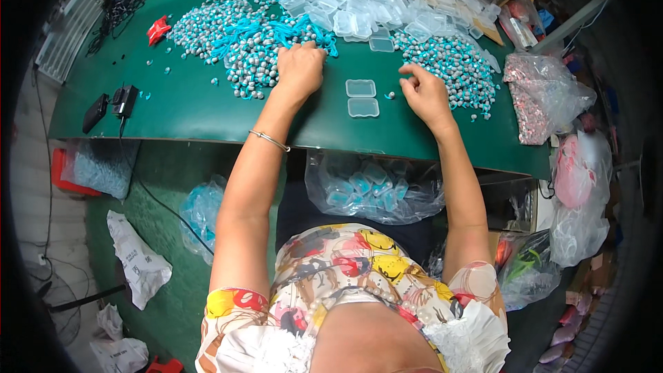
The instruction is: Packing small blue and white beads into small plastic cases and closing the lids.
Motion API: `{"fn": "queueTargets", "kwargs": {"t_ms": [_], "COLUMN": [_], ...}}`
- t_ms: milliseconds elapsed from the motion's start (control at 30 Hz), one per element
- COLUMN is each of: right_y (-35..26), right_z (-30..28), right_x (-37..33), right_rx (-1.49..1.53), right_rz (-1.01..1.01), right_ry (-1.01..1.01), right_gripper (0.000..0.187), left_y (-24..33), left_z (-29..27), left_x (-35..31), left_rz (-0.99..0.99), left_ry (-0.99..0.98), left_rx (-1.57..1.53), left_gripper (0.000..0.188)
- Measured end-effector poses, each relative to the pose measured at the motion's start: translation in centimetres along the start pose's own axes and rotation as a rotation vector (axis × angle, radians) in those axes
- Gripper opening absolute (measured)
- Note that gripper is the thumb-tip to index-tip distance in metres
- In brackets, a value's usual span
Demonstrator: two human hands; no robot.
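Note:
My left hand (302,68) is curled closed at the edge of a bundle of bright blue cords (250,30). Its fingertips are hidden, so whatever they grip does not show. My right hand (423,93) has its fingers bent inward beside a pile of small grey-and-blue bead-like pieces (459,72); anything pinched there is too small to make out. Between the hands lies a clear plastic box (363,106), its lid folded back flat and nothing seen inside. One loose bead-like piece (390,95) rests between the box and my right hand.
A larger pile of similar pieces (207,24) covers the table's left. Many clear boxes (352,21) are heaped at the back. A bag of pink pieces (535,93) stands at right; a red packet (158,30) and black adapter (124,101) sit left. Below the front edge hangs a bag of boxes (376,186).

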State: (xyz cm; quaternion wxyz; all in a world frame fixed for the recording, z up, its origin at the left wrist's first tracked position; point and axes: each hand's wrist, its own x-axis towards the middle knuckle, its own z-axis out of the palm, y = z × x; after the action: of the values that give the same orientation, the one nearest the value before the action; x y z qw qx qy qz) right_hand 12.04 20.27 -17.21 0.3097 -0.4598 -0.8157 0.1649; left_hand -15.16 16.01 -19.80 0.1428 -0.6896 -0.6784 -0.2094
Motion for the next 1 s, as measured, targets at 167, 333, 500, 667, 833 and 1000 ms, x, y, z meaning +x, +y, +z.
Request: {"fn": "queueTargets", "kwargs": {"t_ms": [167,333,500,667,833,1000], "right_y": [1.1,1.0,-1.7,-2.5,-2.6,-2.8], "right_z": [1.0,1.7,1.6,3.3,3.6,3.1], "right_x": [-1.6,-2.1,-3.4,-4.0,-4.1,-3.9], "right_rx": [0.005,-0.061,0.130,0.017,-0.067,-0.080], "right_rz": [-0.194,-0.223,-0.244,-0.359,-0.414,-0.451], "right_ry": [-0.112,-0.072,-0.078,-0.014,0.007,-0.035], "right_gripper": [0.013,0.010,0.009,0.008,0.009,0.009], "left_y": [-0.3,1.9,5.0,7.2,8.0,7.9], "left_z": [0.2,-1.6,-2.7,-1.6,-1.4,-1.2], "left_x": [-0.3,-1.8,-5.5,-6.5,-6.8,-7.1], "left_rz": [0.070,-0.004,-0.146,-0.137,-0.151,-0.146], "left_ry": [0.031,0.018,-0.079,-0.019,0.076,0.016], "left_rx": [-0.113,-0.491,-0.858,-0.757,-0.644,-0.579], "left_gripper": [0.002,0.008,0.018,0.016,0.014,0.020]}}
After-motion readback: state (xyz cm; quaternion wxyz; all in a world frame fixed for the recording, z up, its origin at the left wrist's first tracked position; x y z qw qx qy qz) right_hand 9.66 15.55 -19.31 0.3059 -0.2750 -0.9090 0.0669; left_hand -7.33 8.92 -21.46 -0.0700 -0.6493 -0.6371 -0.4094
